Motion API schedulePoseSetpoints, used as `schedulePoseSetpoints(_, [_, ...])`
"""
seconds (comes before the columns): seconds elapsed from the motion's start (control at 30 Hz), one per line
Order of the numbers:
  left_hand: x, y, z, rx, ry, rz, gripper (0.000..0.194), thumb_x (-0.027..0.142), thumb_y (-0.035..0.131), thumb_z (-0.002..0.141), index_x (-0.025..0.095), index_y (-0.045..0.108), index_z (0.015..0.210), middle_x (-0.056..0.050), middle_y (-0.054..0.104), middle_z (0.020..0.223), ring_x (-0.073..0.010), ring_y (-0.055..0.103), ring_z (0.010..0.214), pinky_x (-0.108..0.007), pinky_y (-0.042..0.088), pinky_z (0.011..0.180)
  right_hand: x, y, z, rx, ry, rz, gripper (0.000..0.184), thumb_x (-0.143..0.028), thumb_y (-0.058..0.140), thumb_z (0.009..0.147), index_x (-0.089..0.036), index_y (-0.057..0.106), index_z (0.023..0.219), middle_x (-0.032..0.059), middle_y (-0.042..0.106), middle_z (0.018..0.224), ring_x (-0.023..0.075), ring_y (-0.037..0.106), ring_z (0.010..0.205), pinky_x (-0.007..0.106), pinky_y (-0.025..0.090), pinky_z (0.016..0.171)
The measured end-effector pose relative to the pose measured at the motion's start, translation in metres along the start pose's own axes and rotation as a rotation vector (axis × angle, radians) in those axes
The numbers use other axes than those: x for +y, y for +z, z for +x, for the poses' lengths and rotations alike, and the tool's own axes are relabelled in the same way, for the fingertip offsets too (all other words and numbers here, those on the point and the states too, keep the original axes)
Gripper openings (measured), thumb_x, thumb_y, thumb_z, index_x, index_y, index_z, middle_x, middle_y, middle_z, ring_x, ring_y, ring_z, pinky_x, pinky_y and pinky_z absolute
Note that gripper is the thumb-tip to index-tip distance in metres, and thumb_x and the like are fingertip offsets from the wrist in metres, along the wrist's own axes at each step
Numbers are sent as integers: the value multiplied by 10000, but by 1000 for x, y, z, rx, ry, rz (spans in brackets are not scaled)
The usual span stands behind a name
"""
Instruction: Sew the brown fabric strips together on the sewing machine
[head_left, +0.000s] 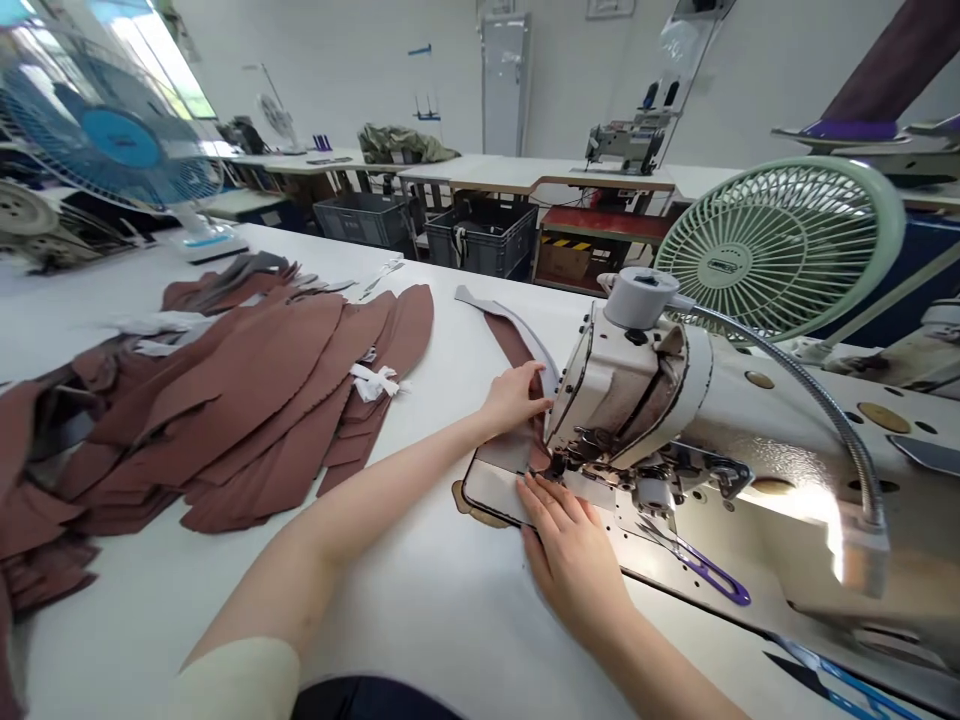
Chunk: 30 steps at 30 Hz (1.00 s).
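Observation:
My left hand (517,402) pinches a curved brown fabric piece (508,335) with a grey edge, behind the needle area of a sewing machine (600,380). The strip runs from the hand back across the white table. My right hand (562,530) lies flat with fingers stretched out, its fingertips just in front of the presser foot on the machine's bed plate (495,485). Fabric under the foot is largely hidden by the hands and the machine head. Purple-handled thread snips (709,570) rest on the machine bed to the right of my right hand.
A heap of brown fabric pieces (247,410) with white ties (373,382) covers the table's left. Blue-handled scissors (832,680) lie at the lower right. A green fan (780,250) stands behind the machine, a blue fan (120,140) at the left. Grey crates (480,235) stand beyond.

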<state>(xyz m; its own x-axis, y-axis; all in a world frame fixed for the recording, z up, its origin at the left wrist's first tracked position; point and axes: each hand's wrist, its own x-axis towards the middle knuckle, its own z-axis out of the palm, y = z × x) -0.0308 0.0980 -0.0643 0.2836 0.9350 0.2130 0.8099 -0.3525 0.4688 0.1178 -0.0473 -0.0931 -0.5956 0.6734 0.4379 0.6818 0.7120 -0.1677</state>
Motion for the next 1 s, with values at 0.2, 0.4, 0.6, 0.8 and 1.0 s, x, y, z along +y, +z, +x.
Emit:
schedulePoseSetpoints(0.2, [19, 8, 10, -160, -42, 176, 319, 133, 516, 843, 186, 536, 1156, -112, 561, 1158, -284, 480, 1124, -434, 398, 938, 1, -14, 1, 133, -147, 246, 476, -76, 388, 923, -189, 412, 1385, 85, 660, 1152, 215, 561, 1109, 382, 511, 880])
schedulePoseSetpoints(0.4, [5, -31, -58, -293, 5, 185, 397, 318, 518, 912, 215, 476, 1293, -105, 565, 1161, -270, 495, 1121, -398, 395, 935, -2, -24, -4, 147, -130, 312, 558, -65, 367, 918, -262, 324, 1439, 90, 585, 1269, 202, 550, 1133, 372, 516, 886])
schedulePoseSetpoints(0.6, [3, -77, -177, -491, 63, 129, 510, 378, 693, 792, 292, 521, 1265, -46, 619, 1073, -256, 557, 1060, -389, 437, 909, -4, -3, 19, -55, -200, 109, 738, 24, 330, 815, -278, 238, 1482, 73, 453, 1427, 223, 502, 1204, 366, 538, 859])
schedulePoseSetpoints(0.8, [-9, -145, -257, -646, 65, -164, 634, 277, 680, 811, 294, 405, 1383, -9, 672, 1083, -186, 600, 1040, -287, 447, 935, 4, 24, 80, -167, -473, -127, 616, 69, 355, 735, -231, 573, 1226, 50, 452, 1437, 271, 452, 1256, 351, 539, 766])
schedulePoseSetpoints(1.0, [-110, -250, -326, 123, -799, 503, 444, 366, 513, 872, 126, 504, 1246, -180, 515, 1327, -341, 462, 1227, -492, 387, 992, 4, 24, 92, -32, -517, -223, 350, 16, 394, 821, -195, 653, 923, 106, 662, 1104, 280, 530, 1129, 428, 440, 898])
